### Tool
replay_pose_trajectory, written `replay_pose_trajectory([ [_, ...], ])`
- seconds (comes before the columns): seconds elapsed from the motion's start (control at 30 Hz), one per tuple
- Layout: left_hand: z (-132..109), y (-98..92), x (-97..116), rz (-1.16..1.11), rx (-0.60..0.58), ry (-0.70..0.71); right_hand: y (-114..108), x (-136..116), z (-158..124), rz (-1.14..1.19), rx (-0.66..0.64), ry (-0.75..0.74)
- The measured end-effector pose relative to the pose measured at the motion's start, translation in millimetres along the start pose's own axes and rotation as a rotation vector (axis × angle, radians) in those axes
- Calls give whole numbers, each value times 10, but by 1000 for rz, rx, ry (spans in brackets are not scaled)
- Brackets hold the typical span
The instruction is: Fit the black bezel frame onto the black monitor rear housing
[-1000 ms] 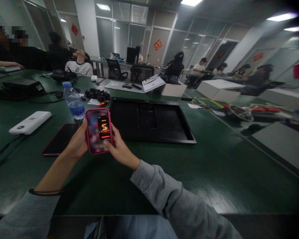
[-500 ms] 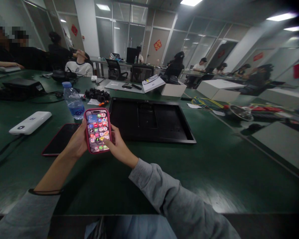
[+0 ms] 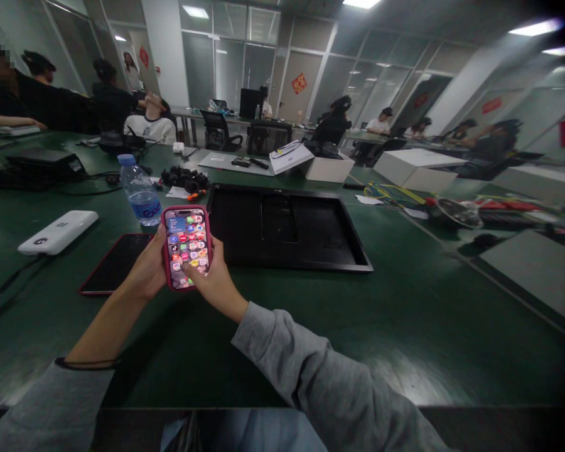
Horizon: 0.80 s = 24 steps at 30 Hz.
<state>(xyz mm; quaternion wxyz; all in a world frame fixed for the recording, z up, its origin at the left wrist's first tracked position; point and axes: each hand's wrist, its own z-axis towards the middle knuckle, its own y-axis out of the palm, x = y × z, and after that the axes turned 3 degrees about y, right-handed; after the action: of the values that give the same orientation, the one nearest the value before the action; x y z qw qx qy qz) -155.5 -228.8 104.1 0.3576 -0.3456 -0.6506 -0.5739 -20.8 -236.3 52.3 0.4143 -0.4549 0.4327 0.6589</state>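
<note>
A phone in a pink case (image 3: 186, 246) is held upright above the green table (image 3: 405, 314), its screen lit with rows of app icons. My left hand (image 3: 148, 270) wraps round its left edge. My right hand (image 3: 214, 282) grips the right edge, with the thumb lying over the lower part of the screen. Both sleeves are grey. A dark tablet in a red case (image 3: 115, 262) lies flat on the table just left of my left hand.
A black flat panel (image 3: 292, 226) lies face down behind the phone. A water bottle (image 3: 140, 191), a white power bank (image 3: 59, 231) with a cable, black devices, white boxes (image 3: 417, 166) and coloured wires (image 3: 395, 194) sit further off. Several people sit at the far tables.
The phone's screen went from an orange-and-black app card to the home screen with icons. My right thumb slid up and inward over the screen; both hands stayed on the phone.
</note>
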Motion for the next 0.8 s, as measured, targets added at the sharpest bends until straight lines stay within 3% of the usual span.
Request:
replay_pose_trajectory([
  [0.53, 10, -56, -14, 66, -20, -40, -247, -60, 11, 23, -63, 62],
  [0.8, 32, -45, -32, 105, -22, -35, -264, -27, -54, 25, -301, -24],
])
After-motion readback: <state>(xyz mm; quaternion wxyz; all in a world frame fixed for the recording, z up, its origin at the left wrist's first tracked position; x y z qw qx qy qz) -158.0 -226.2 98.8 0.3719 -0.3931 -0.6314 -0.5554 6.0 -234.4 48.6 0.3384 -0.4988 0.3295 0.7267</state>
